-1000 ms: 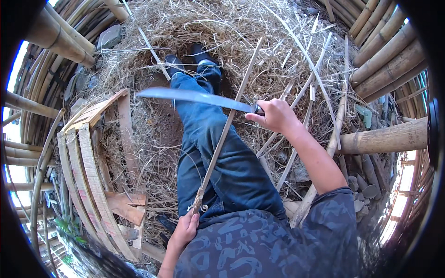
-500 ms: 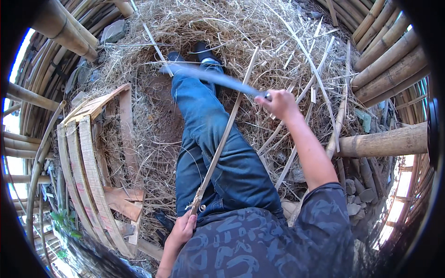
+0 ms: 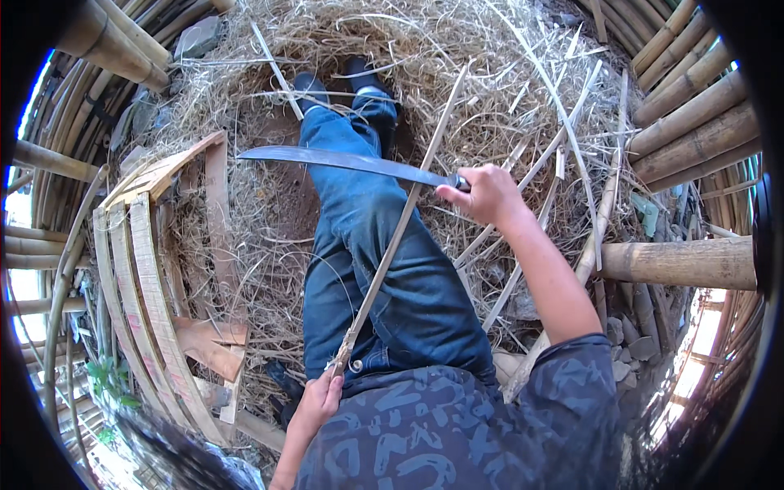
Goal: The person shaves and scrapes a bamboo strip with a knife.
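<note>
My right hand point(image 3: 487, 194) is closed round the dark handle of a machete point(image 3: 327, 159). Its long, slightly curved blade points left over my shins, with the edge near the handle crossing a thin bamboo strip point(image 3: 398, 237); whether blade and strip touch I cannot tell. Close to my waist, my left hand point(image 3: 318, 400) grips the strip's lower end. From there the strip slants up and right over my thigh. Frayed fibres and a small curled shaving show just above the left fingers.
Pale shavings point(image 3: 269, 269) cover the ground round my outstretched legs point(image 3: 392, 278). A wooden slatted crate point(image 3: 151, 302) lies at left. Loose bamboo strips point(image 3: 563, 122) are strewn at right, beside a thick bamboo pole point(image 3: 678, 263) and stones point(image 3: 629, 351). Bamboo walls stand on both sides.
The machete was blurred in motion and now appears sharp, its blade lying flatter across the view and its tip further left. The strip's far end has shifted slightly right. Both grips stay the same.
</note>
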Demonstrator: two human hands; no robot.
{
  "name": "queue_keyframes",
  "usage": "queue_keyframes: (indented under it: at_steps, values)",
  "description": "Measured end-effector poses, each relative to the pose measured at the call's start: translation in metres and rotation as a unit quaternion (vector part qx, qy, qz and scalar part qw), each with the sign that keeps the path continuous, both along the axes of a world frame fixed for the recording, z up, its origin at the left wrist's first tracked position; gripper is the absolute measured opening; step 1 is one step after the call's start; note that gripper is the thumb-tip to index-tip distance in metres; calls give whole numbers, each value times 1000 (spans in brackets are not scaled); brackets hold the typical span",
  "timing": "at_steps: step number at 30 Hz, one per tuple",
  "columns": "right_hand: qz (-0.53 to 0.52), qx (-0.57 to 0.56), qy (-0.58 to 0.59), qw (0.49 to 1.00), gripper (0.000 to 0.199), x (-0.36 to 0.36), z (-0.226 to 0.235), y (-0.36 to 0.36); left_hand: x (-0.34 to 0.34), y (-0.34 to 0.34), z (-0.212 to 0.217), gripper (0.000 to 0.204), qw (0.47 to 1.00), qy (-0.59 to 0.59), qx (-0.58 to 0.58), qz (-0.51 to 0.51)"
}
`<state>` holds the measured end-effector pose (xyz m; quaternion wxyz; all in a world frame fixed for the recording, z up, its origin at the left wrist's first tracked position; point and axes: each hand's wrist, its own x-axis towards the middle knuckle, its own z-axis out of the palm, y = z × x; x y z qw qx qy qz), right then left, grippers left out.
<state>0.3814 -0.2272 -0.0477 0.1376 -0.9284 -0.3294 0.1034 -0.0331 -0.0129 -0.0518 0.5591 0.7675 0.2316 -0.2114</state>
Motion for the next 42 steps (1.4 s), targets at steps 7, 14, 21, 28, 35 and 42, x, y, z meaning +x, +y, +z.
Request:
queue_keyframes:
  at_steps: [7,14,21,28,35,42]
  values:
    - [29,7,-50,998,77,25,-28,-13,-2,-4,-2,27,1000,-9,0,14]
    - [-31,-39,-88,995,79,33,-26,-25,-7,-8,2,18,999,-43,6,19]
    - [-47,-81,-44,995,83,26,-8,-24,-23,-5,-20,20,999,-28,-19,28]
    - [37,-74,-106,991,77,-1,-1,2,-12,-4,-14,22,998,-47,-11,27]
    - [-40,-51,-78,995,76,38,-5,-20,-13,-5,-23,23,998,-42,-35,22]
    - [49,-2,-141,989,77,24,-19,-16,-14,-3,-13,23,998,-5,-44,39]
